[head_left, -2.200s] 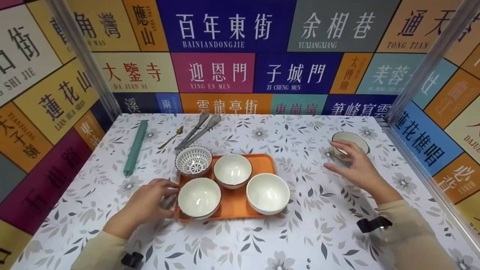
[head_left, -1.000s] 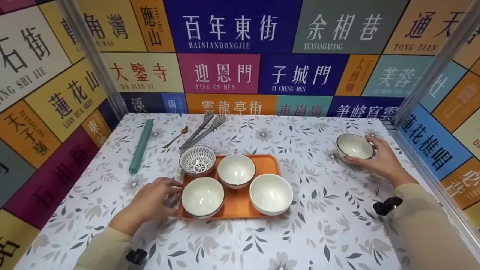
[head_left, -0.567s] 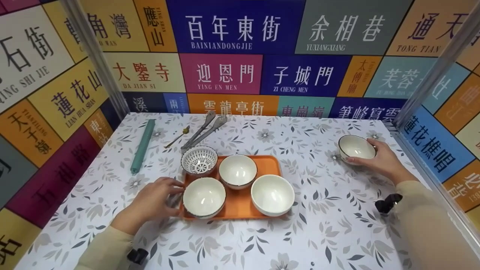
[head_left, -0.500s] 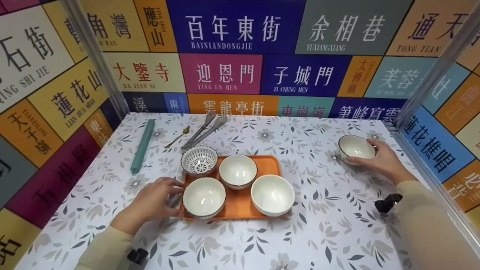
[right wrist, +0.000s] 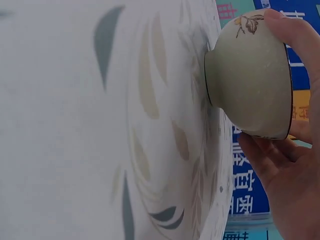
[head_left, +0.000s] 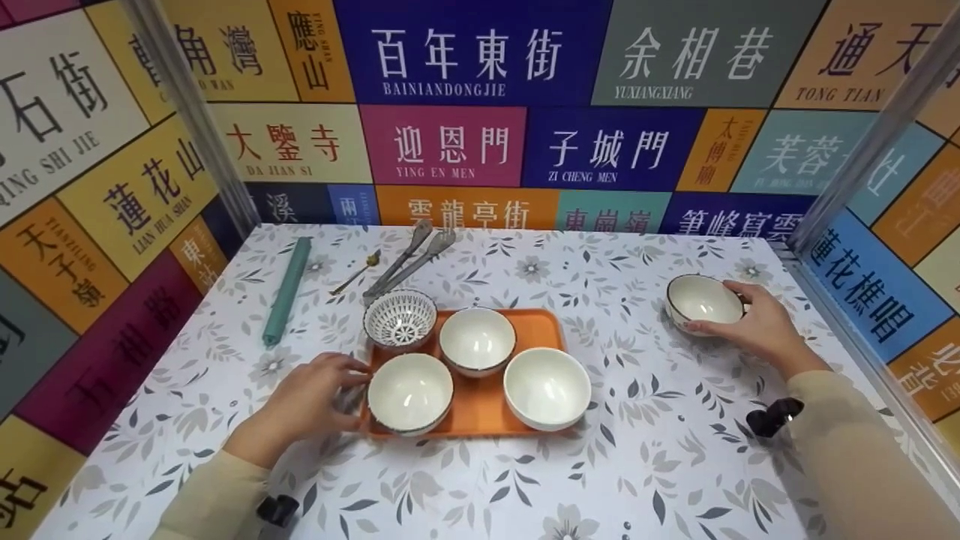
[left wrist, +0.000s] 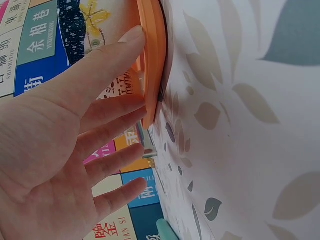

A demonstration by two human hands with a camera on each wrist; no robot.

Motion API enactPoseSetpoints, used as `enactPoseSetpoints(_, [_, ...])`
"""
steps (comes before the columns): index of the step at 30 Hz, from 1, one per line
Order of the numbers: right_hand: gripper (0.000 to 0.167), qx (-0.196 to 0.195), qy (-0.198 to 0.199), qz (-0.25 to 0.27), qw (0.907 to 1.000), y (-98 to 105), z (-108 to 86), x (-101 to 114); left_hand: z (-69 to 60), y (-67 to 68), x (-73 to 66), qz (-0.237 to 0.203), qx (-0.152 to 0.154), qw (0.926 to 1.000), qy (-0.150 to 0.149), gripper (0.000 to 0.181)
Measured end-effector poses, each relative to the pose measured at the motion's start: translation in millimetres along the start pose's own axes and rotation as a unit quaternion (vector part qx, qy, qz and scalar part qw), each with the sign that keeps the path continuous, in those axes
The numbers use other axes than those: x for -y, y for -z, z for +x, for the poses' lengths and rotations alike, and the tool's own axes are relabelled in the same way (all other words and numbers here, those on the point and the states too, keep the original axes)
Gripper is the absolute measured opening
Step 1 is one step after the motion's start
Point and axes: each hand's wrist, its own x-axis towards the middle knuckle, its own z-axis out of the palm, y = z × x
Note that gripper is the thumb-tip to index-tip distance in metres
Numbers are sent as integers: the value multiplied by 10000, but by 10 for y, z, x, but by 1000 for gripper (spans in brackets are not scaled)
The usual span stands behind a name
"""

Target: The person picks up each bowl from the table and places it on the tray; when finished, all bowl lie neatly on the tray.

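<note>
At the right of the table, my right hand grips a small cream bowl with a dark rim, thumb on one side and fingers on the other. In the right wrist view, the bowl shows a brown flower motif; its foot is close to the tablecloth, and whether it touches cannot be told. My left hand is at the left edge of an orange tray; in the left wrist view its thumb touches the tray rim with the fingers extended. Several bowls stand on the tray: a patterned bowl and plain white ones.
Behind the tray lie grey tongs and a small gold-tipped spoon. A rolled green cloth or mat lies at the far left. Sign-covered panels wall in the table's back and sides.
My right hand came down over the bowl and took hold of it. Within the last half second the bowl has shifted slightly left and nearer. The left hand stays by the tray.
</note>
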Motion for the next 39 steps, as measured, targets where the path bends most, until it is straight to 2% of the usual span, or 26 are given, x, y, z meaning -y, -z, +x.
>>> enactPoseSetpoints(9, [119, -8, 539, 191, 9984, -147, -120, 268, 4, -11, 4, -95, 118, 9998, 152, 61])
enactPoseSetpoints(17, [110, 28, 1069, 209, 9940, -291, -186, 498, 0, -21, 15, 119, -55, 9999, -83, 56])
enactPoseSetpoints(26, [102, 88, 1750, 571, 9829, -463, -188, 832, 19, -3, 14, 44, 49, 10000, 70, 58])
enactPoseSetpoints(32, [104, 353, 1987, 731, 9767, -560, -157, 1045, 14, 1, 0, -7, 55, 9999, 99, 60])
enactPoseSetpoints(39, [105, 787, 2073, 892, 9710, -678, -97, 1258, -2, -11, 1, -21, 57, 9999, 101, 61])
